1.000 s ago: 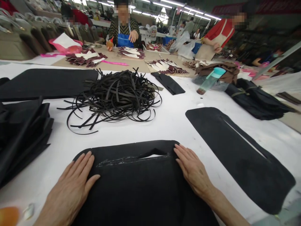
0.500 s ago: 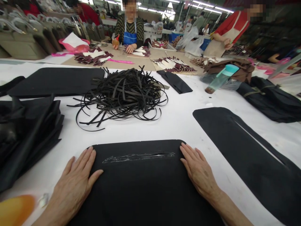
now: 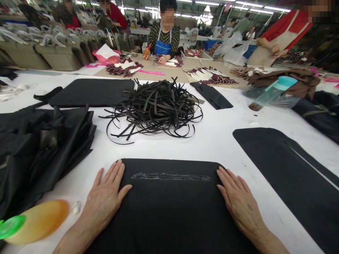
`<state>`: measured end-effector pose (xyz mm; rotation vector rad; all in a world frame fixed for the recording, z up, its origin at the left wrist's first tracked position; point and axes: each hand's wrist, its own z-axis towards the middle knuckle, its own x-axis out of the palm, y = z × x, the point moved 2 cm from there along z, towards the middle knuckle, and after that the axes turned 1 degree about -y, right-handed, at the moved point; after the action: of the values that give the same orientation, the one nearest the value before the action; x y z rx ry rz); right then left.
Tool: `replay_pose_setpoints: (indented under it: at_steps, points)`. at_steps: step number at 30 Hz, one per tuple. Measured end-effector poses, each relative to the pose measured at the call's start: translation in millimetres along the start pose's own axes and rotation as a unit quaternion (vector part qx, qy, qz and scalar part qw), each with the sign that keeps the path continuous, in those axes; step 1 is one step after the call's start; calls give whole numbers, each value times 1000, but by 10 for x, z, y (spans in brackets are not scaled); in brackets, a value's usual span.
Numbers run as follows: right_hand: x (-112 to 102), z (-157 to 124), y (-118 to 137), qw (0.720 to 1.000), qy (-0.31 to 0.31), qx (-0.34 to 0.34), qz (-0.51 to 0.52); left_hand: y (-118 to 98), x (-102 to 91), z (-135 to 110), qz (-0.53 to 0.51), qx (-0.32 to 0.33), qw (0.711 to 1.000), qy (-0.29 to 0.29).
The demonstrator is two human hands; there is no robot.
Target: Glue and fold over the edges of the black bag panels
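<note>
A black panel [image 3: 172, 211] with rounded corners lies flat in front of me. Near its far edge runs a long narrow strip of shiny, clear glue-like smear [image 3: 171, 176]. My left hand [image 3: 107, 194] rests flat on the panel's left edge, fingers stretched toward the far corner and thumb on the surface. On the opposite edge lies my right hand [image 3: 237, 197], also flat with fingers extended. Neither hand grips anything. Left of my left forearm lies a yellow-orange bottle with a green cap [image 3: 39, 220], beside a small white piece [image 3: 76, 207].
A tangled heap of black strips [image 3: 161, 106] lies beyond the panel. Black folded material [image 3: 34, 144] is at left, a flat black stack [image 3: 92, 92] behind it. Another slit black panel [image 3: 280, 165] and a water bottle [image 3: 274, 92] are at right. Co-workers stand across the table.
The view has turned left, so everything sits farther right and more of the yellow-orange bottle shows. The white gap seen within the smear no longer shows. Both hands stay flat on the panel's edges.
</note>
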<state>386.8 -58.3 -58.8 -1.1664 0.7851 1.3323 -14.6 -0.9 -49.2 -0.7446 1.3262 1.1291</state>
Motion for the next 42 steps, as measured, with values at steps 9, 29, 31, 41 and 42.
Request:
replay_pose_setpoints:
  at_steps: [9,29,31,41,42]
  points:
    - [-18,0,-115,991,-1,56,120,39,20,13,-69,-56,996,24]
    - [-708,1384,1246,948,7,-156,276,402,-266,976,-97,-110,989,-2]
    - [-713,1481,1305,940,46,-140,307,386,-285,949,-101,-100,990,-9]
    - [-681,1646,1504,920,102,-145,350,-126,-678,724,-205,36,978,31]
    - [-674,1638,1479,920,103,-139,351,-142,-692,726,-219,43,974,32]
